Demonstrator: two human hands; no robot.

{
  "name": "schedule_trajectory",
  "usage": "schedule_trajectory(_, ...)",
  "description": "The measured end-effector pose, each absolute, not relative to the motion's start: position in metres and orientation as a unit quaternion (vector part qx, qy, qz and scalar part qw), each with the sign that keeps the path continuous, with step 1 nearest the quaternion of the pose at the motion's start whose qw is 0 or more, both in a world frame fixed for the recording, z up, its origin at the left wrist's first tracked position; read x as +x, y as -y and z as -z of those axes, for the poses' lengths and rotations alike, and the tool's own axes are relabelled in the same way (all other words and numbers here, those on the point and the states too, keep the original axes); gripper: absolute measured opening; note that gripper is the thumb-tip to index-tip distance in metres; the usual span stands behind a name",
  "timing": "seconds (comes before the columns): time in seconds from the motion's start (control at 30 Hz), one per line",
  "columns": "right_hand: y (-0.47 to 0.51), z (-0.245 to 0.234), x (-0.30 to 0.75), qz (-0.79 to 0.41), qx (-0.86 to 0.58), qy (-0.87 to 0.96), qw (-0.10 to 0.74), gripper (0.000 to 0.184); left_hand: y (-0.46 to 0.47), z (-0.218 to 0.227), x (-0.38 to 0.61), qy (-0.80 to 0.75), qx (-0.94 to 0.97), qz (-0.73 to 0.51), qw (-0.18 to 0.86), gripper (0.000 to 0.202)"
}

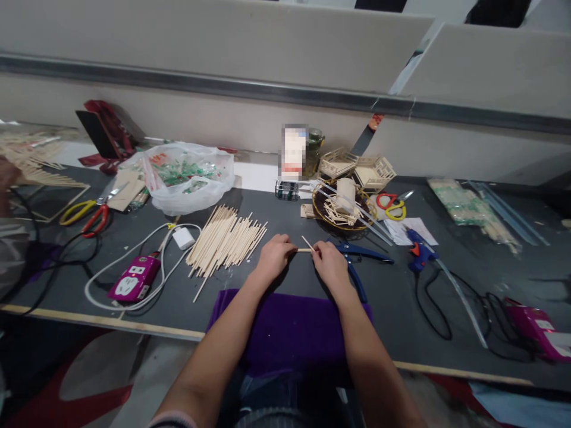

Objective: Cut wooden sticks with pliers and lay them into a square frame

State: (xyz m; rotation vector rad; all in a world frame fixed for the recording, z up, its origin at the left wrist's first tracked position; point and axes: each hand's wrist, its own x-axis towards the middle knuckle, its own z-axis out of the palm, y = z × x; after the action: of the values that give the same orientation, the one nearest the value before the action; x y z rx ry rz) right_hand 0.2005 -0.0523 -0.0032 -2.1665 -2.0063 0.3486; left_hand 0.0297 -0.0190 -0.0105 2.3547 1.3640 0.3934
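Note:
My left hand [274, 257] and my right hand [329, 263] meet over the dark table [392, 297], each pinching an end of thin wooden sticks [306, 246]; one stick lies level between the hands and another slants up from my right fingers. A loose pile of wooden sticks [225, 241] lies just left of my left hand. Blue pliers [357, 261] rest right behind my right hand. A purple cloth [285, 327] covers the table edge under my forearms.
A blue glue gun [419, 252] with black cord lies to the right, a wire basket [341, 208] of stick offcuts and small stick models [359, 166] behind. A plastic bag [187, 175], scissors [87, 217], and a magenta power strip [134, 278] sit left.

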Motion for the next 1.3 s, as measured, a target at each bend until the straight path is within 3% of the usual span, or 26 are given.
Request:
schedule_trajectory(0.33, 0.057, -0.004, 0.209, -0.109, -0.768, 0.625, 0.084, 0.017, 0.020, -0.001, 0.005, -0.611, 0.761, -0.126, 0.177, 0.022)
schedule_trajectory(0.5, 0.057, 0.002, 0.207, -0.128, -0.736, 0.655, 0.116, 0.017, 0.020, 0.003, 0.013, -0.573, 0.781, -0.129, 0.210, 0.011)
schedule_trajectory(0.67, 0.055, 0.002, 0.208, -0.155, -0.734, 0.648, 0.132, 0.016, 0.022, 0.003, 0.023, -0.555, 0.787, -0.153, 0.222, 0.019)
schedule_trajectory(1.07, 0.067, -0.001, 0.214, -0.098, -0.788, 0.605, 0.060, 0.019, 0.023, 0.002, 0.024, -0.546, 0.789, -0.155, 0.235, 0.015)
schedule_trajectory(1.3, 0.067, 0.000, 0.213, -0.114, -0.776, 0.616, 0.072, 0.016, 0.022, 0.003, 0.028, -0.564, 0.780, -0.160, 0.221, 0.015)
